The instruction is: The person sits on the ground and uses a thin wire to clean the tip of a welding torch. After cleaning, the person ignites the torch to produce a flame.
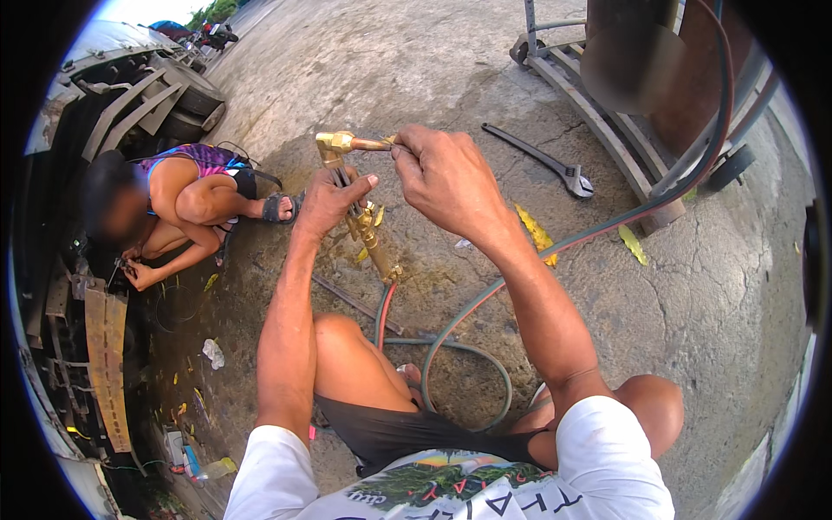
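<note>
A brass cutting torch point(374, 251) slants in front of me, its head at the top and its hose end near the ground. My left hand point(332, 201) is closed round the torch's tubes just below the head, thumb along them. From the head a copper-coloured nozzle point(371, 144) points right. At its open end my right hand point(449, 178) is closed in a pinch; whatever small thing lies between those fingertips is mostly hidden. A red and a green hose point(383, 316) run from the torch's lower end toward my legs and loop on the concrete.
An adjustable wrench point(542, 163) lies on the ground beyond my right hand. A wheeled metal cart point(598, 130) carries cylinders at the upper right. To the left another person point(195, 195) crouches beside a truck frame point(108, 364). A metal rod point(355, 303) lies near my knee.
</note>
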Tool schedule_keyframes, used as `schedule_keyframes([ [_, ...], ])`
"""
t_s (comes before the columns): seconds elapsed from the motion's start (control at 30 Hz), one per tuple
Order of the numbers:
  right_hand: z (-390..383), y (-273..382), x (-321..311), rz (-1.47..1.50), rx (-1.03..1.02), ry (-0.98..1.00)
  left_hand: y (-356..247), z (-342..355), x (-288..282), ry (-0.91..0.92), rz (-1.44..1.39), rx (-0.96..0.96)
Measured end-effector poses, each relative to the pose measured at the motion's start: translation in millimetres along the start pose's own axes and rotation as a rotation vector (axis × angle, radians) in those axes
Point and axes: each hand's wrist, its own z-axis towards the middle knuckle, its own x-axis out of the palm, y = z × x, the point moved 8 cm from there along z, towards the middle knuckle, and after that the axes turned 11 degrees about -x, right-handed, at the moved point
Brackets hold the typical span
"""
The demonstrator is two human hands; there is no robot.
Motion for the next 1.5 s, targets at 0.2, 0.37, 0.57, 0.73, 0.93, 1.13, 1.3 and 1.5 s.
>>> schedule_keyframes([
  [0.2, -10, 18, 8, -0.305, -0.129, 0.051, 3, 3, 5, -0.014, 0.030, -0.020],
  [0.37, -5, 12, 2, -0.285, -0.121, 0.037, 5, 3, 6, -0.001, 0.030, 0.003],
  [0.57, -9, 20, 11, -0.448, -0.320, 0.050, 1, 2, 4, -0.007, 0.069, -0.017],
  [0.73, -10, 16, 10, -0.426, -0.297, 0.019, 6, 4, 4, -0.031, 0.042, -0.003],
  [0.93, -5, 1, -6, -0.368, -0.198, -0.020, -1, 0, 3, -0.063, 0.080, -0.010],
  [1.13, -7, 15, -10, -0.367, -0.208, -0.061, -4, -1, 6, -0.073, 0.111, -0.025],
  [1.3, -1, -12, -9, -0.062, 0.027, 0.065, -3, -3, 8, -0.088, 0.103, -0.031],
  [1.5, -16, -57, 20, 0.939, 0.532, 0.129, -5, -1, 11, -0.085, 0.176, -0.024],
])
